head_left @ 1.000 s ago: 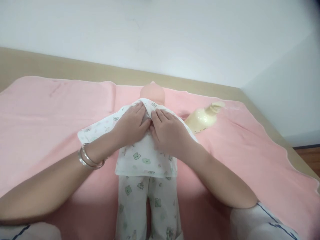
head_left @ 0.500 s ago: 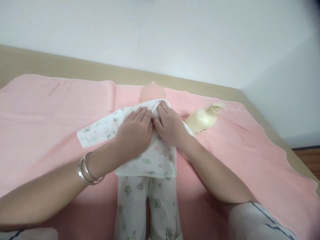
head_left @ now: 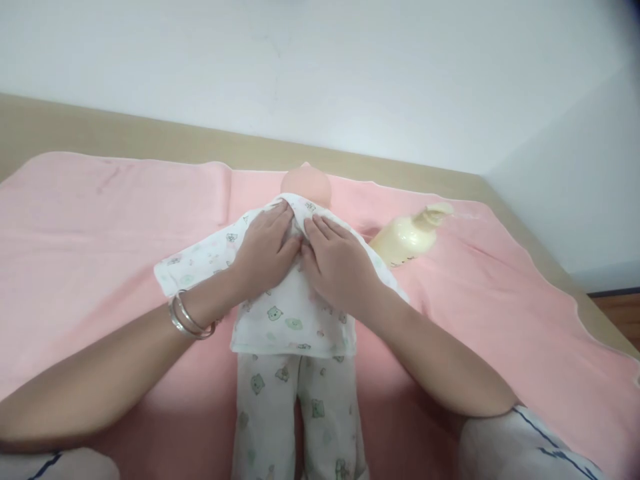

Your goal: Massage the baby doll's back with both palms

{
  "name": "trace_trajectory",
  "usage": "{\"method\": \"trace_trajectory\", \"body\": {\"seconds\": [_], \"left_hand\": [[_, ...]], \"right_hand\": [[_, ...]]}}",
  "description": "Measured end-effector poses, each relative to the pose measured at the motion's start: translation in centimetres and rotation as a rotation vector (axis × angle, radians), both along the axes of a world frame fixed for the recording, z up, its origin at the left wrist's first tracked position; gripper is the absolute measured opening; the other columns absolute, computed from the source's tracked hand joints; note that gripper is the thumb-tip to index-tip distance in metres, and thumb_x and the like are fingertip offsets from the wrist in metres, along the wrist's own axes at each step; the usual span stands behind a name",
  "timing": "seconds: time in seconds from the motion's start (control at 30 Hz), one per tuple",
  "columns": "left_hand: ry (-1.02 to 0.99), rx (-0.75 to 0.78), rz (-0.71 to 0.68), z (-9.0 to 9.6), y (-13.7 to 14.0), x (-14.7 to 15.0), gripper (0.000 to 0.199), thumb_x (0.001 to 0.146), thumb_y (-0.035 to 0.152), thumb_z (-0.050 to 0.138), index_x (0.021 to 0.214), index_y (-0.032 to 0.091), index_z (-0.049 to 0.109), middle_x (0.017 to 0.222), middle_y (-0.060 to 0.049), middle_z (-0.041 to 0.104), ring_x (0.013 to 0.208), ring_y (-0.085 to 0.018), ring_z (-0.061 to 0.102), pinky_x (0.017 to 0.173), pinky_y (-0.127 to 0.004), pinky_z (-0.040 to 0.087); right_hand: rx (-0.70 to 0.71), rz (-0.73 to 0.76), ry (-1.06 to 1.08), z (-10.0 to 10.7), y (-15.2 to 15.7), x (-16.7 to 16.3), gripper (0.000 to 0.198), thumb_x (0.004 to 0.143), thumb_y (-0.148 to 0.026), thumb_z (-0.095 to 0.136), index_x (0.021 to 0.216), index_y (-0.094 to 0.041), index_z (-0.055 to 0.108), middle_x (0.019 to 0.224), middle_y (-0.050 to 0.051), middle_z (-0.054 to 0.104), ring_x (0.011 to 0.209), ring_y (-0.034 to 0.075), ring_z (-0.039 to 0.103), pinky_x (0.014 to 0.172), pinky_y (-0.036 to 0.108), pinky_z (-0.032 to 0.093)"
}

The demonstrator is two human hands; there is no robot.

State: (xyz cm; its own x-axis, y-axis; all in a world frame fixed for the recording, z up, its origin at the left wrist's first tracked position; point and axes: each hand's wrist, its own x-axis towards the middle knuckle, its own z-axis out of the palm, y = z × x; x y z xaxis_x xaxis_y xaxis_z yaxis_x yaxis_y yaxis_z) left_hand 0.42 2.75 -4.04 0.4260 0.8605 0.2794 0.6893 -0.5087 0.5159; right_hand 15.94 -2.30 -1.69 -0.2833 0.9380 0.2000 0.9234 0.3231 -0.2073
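A baby doll lies on a pink mat (head_left: 475,320), its bald head (head_left: 306,184) at the far end. It is dressed in a white patterned top (head_left: 295,333) and matching trousers (head_left: 320,413). My left hand (head_left: 267,247) rests flat on the left of the doll's upper back or chest; I cannot tell which side is up. My right hand (head_left: 340,263) lies flat beside it on the right, fingers stretched out. The thumbs come close together in the middle. Between the hands the cloth is bunched into a fold near the neck.
A pale yellow pump bottle (head_left: 407,240) lies tilted on the mat, right of the doll. The mat covers a tan surface (head_left: 200,135) that meets a white wall (head_left: 310,73) at the back. A brown wooden area (head_left: 617,317) shows at the far right.
My left hand has slid up toward the doll's neck, while my right hand has drawn slightly down. The fold of cloth at the neck has shifted left.
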Motion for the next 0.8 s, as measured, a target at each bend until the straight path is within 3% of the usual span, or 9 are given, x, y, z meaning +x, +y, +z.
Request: {"method": "trace_trajectory", "body": {"seconds": [0.13,0.53,0.8], "left_hand": [[-0.001,-0.034,0.033,-0.5,-0.3,0.0,0.062,0.096,0.040,0.031,0.148,0.009,0.046,0.161,-0.017,0.039,0.152,-0.031,0.032,0.126,-0.055,0.028],[0.079,0.009,0.039,0.5,-1.3,0.3,0.061,0.100,0.036,0.026,0.148,0.003,0.045,0.158,-0.020,0.043,0.149,-0.032,0.037,0.125,-0.054,0.029],[0.163,0.036,0.061,1.3,-2.7,0.7,0.059,0.101,0.031,0.026,0.146,-0.001,0.047,0.154,-0.022,0.047,0.147,-0.034,0.040,0.126,-0.052,0.028]], "right_hand": [[-0.035,-0.079,0.117,-1.1,2.0,0.9,0.062,0.101,-0.033,0.032,0.151,0.003,0.042,0.161,0.022,0.040,0.153,0.033,0.032,0.126,0.051,0.029],[0.009,-0.079,0.127,-1.8,2.2,1.0,0.064,0.100,-0.033,0.031,0.151,0.004,0.041,0.160,0.024,0.039,0.154,0.034,0.031,0.126,0.053,0.029],[-0.042,0.009,0.102,-1.5,2.9,2.1,0.068,0.099,-0.038,0.036,0.152,0.003,0.038,0.163,0.024,0.035,0.156,0.033,0.025,0.128,0.053,0.025]]}}
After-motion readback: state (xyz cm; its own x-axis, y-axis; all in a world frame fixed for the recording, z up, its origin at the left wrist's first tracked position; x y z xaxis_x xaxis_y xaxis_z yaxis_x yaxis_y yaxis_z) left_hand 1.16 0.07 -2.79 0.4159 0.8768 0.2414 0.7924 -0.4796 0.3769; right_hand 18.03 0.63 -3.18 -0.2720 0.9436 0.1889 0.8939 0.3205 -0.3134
